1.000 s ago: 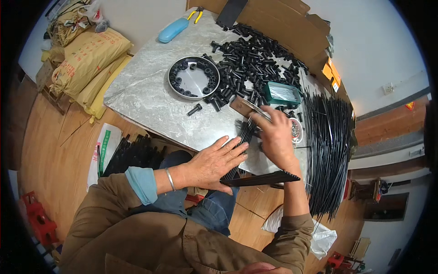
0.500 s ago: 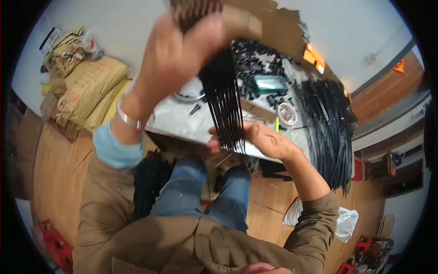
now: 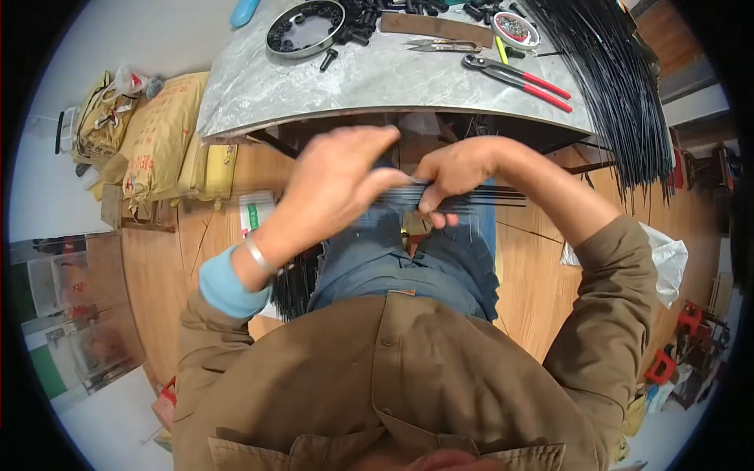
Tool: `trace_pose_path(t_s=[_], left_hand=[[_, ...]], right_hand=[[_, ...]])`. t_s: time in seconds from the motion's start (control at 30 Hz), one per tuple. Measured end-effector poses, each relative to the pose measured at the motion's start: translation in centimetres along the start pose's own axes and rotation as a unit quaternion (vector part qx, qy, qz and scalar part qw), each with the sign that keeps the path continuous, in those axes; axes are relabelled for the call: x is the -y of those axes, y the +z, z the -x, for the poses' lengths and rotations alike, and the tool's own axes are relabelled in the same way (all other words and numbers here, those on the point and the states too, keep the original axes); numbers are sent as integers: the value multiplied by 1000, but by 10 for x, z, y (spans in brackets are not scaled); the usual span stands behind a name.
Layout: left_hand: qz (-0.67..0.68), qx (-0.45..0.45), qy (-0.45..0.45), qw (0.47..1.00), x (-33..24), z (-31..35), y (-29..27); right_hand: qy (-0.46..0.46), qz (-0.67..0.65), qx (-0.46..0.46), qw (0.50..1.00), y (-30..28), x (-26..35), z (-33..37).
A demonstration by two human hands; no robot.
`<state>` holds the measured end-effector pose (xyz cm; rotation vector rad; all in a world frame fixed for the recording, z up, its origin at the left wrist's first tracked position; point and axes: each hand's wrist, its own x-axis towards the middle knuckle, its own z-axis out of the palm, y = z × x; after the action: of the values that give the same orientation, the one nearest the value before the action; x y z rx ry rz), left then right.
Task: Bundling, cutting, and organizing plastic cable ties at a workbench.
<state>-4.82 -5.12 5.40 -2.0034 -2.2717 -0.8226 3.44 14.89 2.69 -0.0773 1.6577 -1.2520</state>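
Observation:
A bundle of thin black strips (image 3: 499, 196) lies sideways above my lap, in front of the table edge. My right hand (image 3: 465, 169) is closed around it, thumb on top, and the strip ends stick out to the right. Close by on the left is my left hand (image 3: 334, 177), blurred by motion. Its fingers stretch to the right with the thumb held apart. The left end of the bundle passes near that thumb and is smeared, so I cannot tell whether they touch.
The grey marbled table (image 3: 236, 94) holds a round dish (image 3: 305, 27) of black parts, red-handled pincers (image 3: 522, 82), thread snips (image 3: 444, 45) and a small white tub (image 3: 516, 30). Long black strips (image 3: 620, 102) hang over its right side. Yellow sacks (image 3: 169, 133) are stacked at left.
Both hands have come down toward my lap, and the bundle has turned from upright to sideways. The view has tilted down. My left hand has come off the bundle's top end.

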Motion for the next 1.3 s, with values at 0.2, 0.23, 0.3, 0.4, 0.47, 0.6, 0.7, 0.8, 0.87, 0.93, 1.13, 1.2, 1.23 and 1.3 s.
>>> trace_pose_path(t_s=[0.2, 0.23, 0.3, 0.4, 0.47, 0.6, 0.7, 0.8, 0.87, 0.93, 1.13, 1.2, 1.23, 1.3], left_hand=[[557, 458, -287, 631, 1, 35, 76], [591, 449, -298, 600, 0, 40, 81], [537, 428, -308, 659, 5, 33, 80], [544, 318, -244, 737, 35, -7, 58], [531, 244, -209, 784, 25, -55, 11], [559, 59, -106, 820, -4, -111, -27], [589, -36, -80, 803, -17, -113, 9], [586, -82, -144, 793, -12, -82, 64], [584, -110, -173, 786, -4, -54, 108], [574, -108, -212, 783, -1, -23, 137], [648, -108, -242, 714, -9, 42, 138], [639, -70, -239, 728, -19, 45, 131], [639, -73, -240, 727, -24, 39, 123], [668, -94, -186, 714, -27, 12, 104]], right_hand=[[15, 275, -15, 961, 33, 0, -10], [-41, 363, -87, 927, 42, 7, -4], [-179, 351, -299, 869, 52, 2, 8], [-234, 57, -249, 938, 62, 17, 31], [-210, -46, -173, 961, 69, 5, 30], [-126, 175, -315, 924, 53, -31, -7], [-193, -25, -397, 897, 27, -72, -41], [-140, -100, -282, 944, 18, -89, -57], [-135, -69, -276, 949, 32, -123, -86], [-105, -111, -204, 967, 52, -172, -128], [-40, 27, -168, 985, 112, -187, -158], [-74, 24, -151, 985, 116, -202, -164], [-108, 18, -136, 985, 118, -196, -162], [-149, -30, -124, 981, 115, -186, -153]])
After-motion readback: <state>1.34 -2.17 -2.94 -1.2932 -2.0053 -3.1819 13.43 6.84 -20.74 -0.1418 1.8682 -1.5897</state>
